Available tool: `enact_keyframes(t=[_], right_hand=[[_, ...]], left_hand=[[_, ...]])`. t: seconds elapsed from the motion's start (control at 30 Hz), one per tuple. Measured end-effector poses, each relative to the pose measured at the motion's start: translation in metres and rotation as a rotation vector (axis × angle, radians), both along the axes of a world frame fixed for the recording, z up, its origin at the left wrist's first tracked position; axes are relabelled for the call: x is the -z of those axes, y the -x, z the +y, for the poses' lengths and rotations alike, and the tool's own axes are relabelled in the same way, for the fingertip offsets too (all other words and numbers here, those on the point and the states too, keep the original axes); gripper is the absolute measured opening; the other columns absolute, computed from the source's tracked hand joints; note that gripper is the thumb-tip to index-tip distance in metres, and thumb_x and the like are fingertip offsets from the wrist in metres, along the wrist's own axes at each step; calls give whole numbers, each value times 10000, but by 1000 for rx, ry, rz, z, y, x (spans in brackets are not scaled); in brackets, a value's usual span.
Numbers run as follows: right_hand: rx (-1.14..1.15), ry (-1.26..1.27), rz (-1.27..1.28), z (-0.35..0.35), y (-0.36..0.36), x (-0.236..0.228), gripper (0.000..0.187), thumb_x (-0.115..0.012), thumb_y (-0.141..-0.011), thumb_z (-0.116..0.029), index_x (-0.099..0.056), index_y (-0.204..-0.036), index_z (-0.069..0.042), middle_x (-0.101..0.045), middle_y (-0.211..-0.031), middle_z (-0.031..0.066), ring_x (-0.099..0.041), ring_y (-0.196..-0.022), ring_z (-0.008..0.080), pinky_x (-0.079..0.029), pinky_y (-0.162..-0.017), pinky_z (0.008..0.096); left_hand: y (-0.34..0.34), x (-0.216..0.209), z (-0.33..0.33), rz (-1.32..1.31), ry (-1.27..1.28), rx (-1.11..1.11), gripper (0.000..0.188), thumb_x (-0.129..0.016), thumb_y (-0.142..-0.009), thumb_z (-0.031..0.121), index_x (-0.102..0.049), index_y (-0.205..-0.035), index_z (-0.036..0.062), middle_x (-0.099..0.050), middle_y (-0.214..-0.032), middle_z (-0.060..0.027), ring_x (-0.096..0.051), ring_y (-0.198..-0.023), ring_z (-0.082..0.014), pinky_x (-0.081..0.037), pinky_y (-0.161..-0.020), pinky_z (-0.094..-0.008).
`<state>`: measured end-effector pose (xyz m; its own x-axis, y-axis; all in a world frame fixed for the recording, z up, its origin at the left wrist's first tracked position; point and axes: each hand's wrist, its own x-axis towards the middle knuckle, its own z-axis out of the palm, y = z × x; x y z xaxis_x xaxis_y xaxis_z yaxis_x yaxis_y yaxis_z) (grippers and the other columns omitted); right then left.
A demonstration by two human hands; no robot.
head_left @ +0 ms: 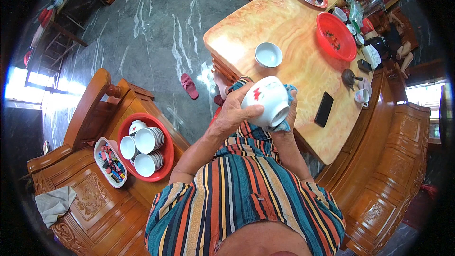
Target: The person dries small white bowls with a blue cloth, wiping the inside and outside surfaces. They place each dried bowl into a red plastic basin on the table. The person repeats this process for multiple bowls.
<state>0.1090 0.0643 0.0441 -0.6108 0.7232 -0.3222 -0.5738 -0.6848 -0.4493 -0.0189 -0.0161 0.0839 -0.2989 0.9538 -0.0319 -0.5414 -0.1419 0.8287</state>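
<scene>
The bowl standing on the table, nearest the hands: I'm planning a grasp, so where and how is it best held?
Probably by the rim, from above on its left, pinching the wall inside and out. The bowl stands upright with its mouth upward, and its left rim faces the edge of the table, away from the red basin.

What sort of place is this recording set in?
Probably a home's living room: a carved wooden bench stands beside a marble-patterned table, a phone lies on that table, and a pink slipper lies on the grey veined floor.
</scene>
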Motion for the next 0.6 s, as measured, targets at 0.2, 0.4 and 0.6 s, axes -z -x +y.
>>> enact_keyframes(t=[0.2, 0.4, 0.6], right_hand=[[-26, -321, -179, 20, -10, 5, 450, -600, -878, -436, -554, -1083, -39, -628, -956, 98, -625, -882, 198, -525, -787, 336], [-62, -878, -366, 26, -13, -25, 327, -667, -848, -303, -588, -987, -18, -590, -889, 47, -563, -812, 115, -468, -717, 249], [75, -1533, -615, 18, -8, -42, 288, -733, -738, -180, -606, -952, -35, -556, -855, 101, -544, -805, 231, -453, -725, 337]], left_hand=[[9, 6, 0, 171, 97, 152, 590, -820, -679, 193, -560, -1163, -23, -631, -958, -44, -594, -883, -99, -490, -790, -248], [-4, -9, -9, 523, 43, 155, 361, -815, -696, 197, -580, -909, 24, -587, -754, -4, -546, -679, -60, -463, -601, -229], [-11, 5, -5, 774, -145, 101, 306, -706, -720, 77, -556, -974, -2, -596, -754, -142, -640, -682, -233, -480, -611, -312]])
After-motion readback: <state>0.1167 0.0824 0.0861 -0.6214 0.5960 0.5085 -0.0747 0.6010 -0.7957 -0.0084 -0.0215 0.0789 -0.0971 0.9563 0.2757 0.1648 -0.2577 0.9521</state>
